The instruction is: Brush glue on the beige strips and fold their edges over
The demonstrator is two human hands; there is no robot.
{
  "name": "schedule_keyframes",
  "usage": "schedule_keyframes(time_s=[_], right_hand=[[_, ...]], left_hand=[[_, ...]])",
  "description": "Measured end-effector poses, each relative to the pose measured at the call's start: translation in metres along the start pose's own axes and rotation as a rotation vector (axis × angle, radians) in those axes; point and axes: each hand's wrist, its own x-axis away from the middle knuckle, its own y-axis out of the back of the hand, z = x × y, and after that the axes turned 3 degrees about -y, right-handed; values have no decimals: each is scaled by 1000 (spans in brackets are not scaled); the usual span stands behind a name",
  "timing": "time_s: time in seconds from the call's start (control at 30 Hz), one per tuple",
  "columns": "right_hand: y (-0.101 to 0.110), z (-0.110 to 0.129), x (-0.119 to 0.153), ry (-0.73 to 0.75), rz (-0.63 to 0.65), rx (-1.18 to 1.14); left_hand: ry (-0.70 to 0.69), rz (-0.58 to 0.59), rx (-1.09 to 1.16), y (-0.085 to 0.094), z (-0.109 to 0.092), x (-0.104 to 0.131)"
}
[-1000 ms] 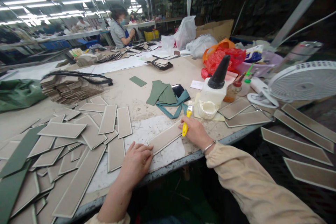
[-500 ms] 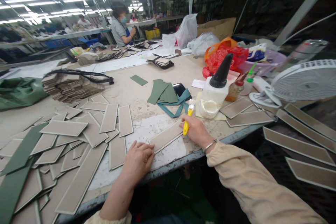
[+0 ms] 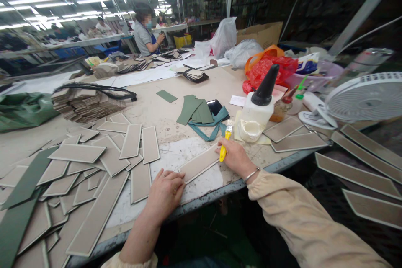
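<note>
Ideally, the panel (image 3: 201, 161) lies flat and steady between the hands, its near end by the left hand (image 3: 168, 188), fingers loosely bent, pinch or press unclear, while the right hand (image 3: 235, 157) pinches the yellow brush (image 3: 223, 150), bristles off the panel.

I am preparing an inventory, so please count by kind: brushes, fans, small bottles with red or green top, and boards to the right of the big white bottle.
Brush: 1
Fan: 1
Small bottles: 2
Boards: 6
Total: 10
</note>
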Motion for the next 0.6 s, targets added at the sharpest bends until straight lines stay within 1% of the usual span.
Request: schedule_keyframes(time_s=[0.1,0.27,0.33,0.37,0.43,0.53,0.6], right_hand=[[2,1,1,-13,19,51],[8,8,3,-29,27,301],[9,15,5,0,17,341],[9,20,6,37,15,323],[4,32,11,161,34,221],[-10,51,23,384,121,48],[-20,59,31,455,180,4]], left_hand=[[1,-3,3,0,0,0],[-16,-24,-7,0,0,0],[-14,-20,-11,0,0,0],[-13,-11,-14,0,0,0],[-17,8,-18,0,1,-1],[-35,10,-31,1,1,-2],[-42,-5,-39,1,1,-2]])
